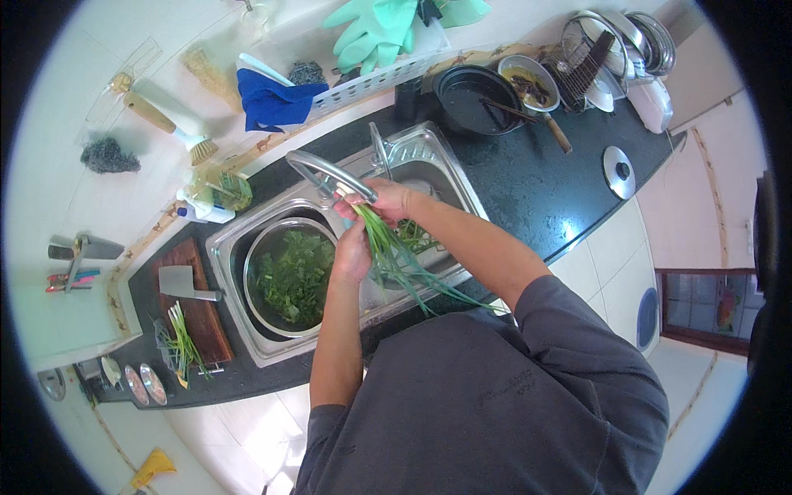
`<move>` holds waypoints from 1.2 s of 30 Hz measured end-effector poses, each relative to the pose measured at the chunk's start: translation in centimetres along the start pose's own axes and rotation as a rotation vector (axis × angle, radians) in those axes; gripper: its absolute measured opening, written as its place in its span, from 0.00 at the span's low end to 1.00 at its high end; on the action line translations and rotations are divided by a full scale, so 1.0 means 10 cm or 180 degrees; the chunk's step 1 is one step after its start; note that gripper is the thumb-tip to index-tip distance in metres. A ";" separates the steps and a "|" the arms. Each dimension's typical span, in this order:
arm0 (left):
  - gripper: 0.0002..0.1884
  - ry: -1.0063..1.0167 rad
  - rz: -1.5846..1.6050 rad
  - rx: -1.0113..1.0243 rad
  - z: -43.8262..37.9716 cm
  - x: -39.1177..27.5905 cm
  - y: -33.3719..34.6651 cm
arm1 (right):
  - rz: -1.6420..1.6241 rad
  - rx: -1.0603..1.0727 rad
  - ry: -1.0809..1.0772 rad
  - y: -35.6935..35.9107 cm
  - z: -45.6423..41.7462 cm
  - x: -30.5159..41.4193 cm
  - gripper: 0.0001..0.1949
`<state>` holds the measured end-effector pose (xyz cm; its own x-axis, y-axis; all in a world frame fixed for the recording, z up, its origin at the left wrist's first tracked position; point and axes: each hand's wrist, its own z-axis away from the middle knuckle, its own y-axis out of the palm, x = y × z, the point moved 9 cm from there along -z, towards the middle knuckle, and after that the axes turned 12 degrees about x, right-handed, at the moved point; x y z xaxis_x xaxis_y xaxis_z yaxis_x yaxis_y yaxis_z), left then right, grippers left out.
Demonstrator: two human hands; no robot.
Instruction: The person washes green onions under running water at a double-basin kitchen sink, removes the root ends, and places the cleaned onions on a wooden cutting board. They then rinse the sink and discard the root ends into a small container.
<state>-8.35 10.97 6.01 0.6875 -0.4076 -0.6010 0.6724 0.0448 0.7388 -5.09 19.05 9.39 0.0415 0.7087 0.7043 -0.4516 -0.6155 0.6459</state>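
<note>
Both my hands meet beneath the spout of a curved metal faucet, over the double stainless steel sink. Between them is a bunch of green onions, its white ends up by the spout and its long leaves trailing over the sink's front edge. My left hand grips the bunch from the near side; my right hand closes round it near the white ends. A round metal bowl of leafy greens in water stands in the left basin. More green stalks lie in the right basin, partly hidden.
A cleaver rests on a wooden cutting board, with more green onions alongside. Two small oval dishes stand farther left. Right of the sink are a black pot, a handled pan, a lid and a dish rack.
</note>
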 end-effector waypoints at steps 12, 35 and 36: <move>0.29 0.0405 -0.0443 -0.0533 -0.27 0.14 -0.20 | 0.1479 -0.0203 -0.0610 -0.19 -0.33 0.12 0.20; 0.15 0.2065 0.1173 -0.2010 0.18 -0.94 -0.82 | 0.1436 0.0397 0.0962 0.12 0.66 -0.48 0.20; 0.15 0.2086 0.1230 -0.1986 0.18 -0.94 -0.82 | 0.1619 0.0230 0.0876 0.14 0.69 -0.42 0.21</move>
<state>-20.82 12.82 6.21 0.7798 0.3145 -0.5413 0.2639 0.6189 0.7398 0.24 12.85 9.36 -0.4023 0.3755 0.8350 -0.2917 -0.9171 0.2718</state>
